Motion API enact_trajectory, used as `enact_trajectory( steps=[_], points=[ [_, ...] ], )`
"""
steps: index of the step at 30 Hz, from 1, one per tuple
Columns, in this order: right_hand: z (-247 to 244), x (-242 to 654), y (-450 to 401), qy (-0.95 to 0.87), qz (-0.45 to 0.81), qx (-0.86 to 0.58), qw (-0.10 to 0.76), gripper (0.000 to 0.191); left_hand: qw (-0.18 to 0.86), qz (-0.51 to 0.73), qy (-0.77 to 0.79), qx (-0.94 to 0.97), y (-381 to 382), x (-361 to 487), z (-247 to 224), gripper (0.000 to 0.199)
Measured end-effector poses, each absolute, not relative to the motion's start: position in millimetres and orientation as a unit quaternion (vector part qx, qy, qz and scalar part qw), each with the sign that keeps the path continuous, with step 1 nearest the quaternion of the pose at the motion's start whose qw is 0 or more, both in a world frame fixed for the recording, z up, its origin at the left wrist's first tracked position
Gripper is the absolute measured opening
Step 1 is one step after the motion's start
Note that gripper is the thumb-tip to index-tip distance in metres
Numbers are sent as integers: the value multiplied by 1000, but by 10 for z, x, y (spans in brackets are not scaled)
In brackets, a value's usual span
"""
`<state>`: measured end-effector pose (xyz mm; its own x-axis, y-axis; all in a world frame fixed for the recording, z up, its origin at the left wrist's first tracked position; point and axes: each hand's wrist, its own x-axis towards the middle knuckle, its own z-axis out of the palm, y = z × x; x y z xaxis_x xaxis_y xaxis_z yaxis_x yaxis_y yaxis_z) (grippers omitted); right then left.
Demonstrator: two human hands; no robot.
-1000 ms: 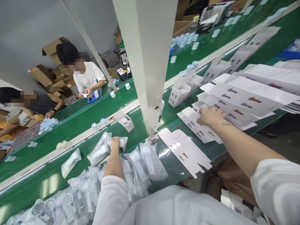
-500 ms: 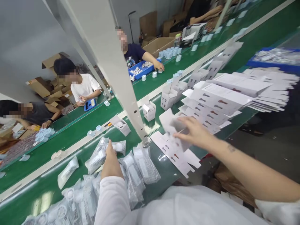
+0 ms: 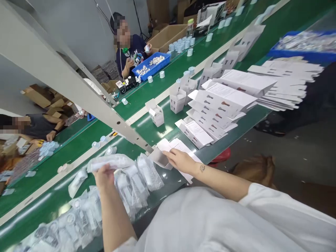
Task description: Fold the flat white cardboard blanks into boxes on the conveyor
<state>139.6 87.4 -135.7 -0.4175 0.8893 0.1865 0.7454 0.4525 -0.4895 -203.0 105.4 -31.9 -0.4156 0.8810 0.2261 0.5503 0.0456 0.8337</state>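
Observation:
My left hand (image 3: 104,176) is closed around a long item in clear bubble wrap (image 3: 111,161), lifted over other wrapped items (image 3: 132,182) on the green surface. My right hand (image 3: 181,161) grips an open white carton (image 3: 159,158) by its edge, fingers at its mouth. The carton lies tilted close to the foot of the metal post, its opening partly hidden by my fingers. Under and behind my right hand is a flat white carton sheet (image 3: 185,148). Further right lie overlapping printed cartons (image 3: 215,105).
A slanted metal post (image 3: 105,115) rises between me and the belt. Several wrapped packs (image 3: 70,224) are heaped at lower left. An upright white box (image 3: 156,115) stands beyond the post. Flat cartons (image 3: 286,84) pile up at right. Co-workers sit across the green conveyor (image 3: 141,92).
My left hand has picked up a wrapped item and moved left. My right hand has brought the carton left and lower, beside the post. The view has shifted.

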Motion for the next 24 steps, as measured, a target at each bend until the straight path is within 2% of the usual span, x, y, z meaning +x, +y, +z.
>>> enact_trajectory(
  steps=[3, 5, 8, 12, 16, 19, 24],
  points=[
    [-1281, 1377, 897, -828, 202, -477, 212, 45, 260, 618, 599, 439, 514, -1449, -285, 43],
    [-1271, 1389, 900, -820, 241, -472, 219, 44, 324, 636, 545, 440, 319, -993, -385, 54],
    [-1302, 1420, 881, -808, 291, -457, 232, 48, 297, 585, 556, 511, 250, -526, -573, 58],
    [-1360, 1445, 814, -819, 315, -421, 231, 54, 222, 468, 595, 614, 297, -363, -658, 47],
    [-1382, 1503, 825, -797, 367, -418, 236, 66, 297, 446, 580, 614, 459, -350, -573, 52],
    [-1360, 1547, 900, -786, 399, -414, 229, 68, 334, 451, 579, 591, 602, -377, -489, 57],
    [-1247, 1511, 954, -792, 425, -367, 238, 67, 284, 338, 676, 590, 616, -267, -472, 50]
  ],
)
